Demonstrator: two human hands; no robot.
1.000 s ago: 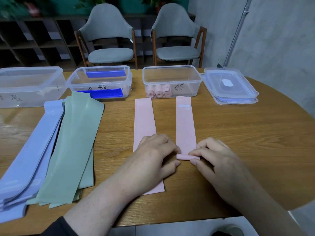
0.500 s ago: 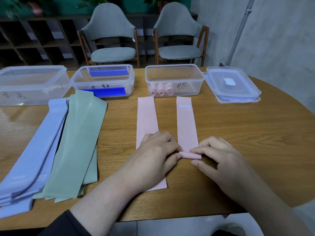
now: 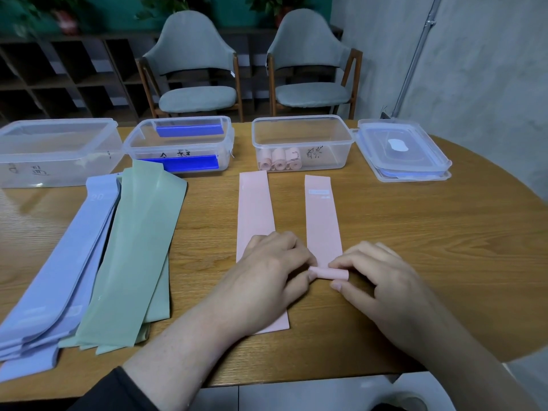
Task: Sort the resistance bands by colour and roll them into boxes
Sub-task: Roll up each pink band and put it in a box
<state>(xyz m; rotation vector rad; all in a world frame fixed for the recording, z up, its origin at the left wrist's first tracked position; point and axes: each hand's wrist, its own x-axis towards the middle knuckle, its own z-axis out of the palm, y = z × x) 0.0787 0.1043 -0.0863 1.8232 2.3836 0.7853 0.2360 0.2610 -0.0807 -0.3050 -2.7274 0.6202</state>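
Two pink bands lie lengthwise on the table. The right pink band (image 3: 321, 221) has its near end rolled into a small tube (image 3: 328, 274). My left hand (image 3: 272, 271) pinches the tube's left end and rests on the left pink band (image 3: 256, 215). My right hand (image 3: 376, 280) pinches the tube's right end between thumb and fingers. A clear box (image 3: 302, 126) behind holds three pink rolls (image 3: 280, 160). Light blue bands (image 3: 59, 262) and green bands (image 3: 133, 250) lie stacked at the left.
A clear box with blue clips (image 3: 181, 143) stands left of the pink box, a larger clear box (image 3: 56, 152) at the far left. Stacked clear lids (image 3: 403, 149) sit at the back right. Two grey chairs (image 3: 195, 69) stand behind the round table's far edge.
The roll on the right pink band has grown slightly and moved a little up the band under both hands. The camera view has shifted a little.
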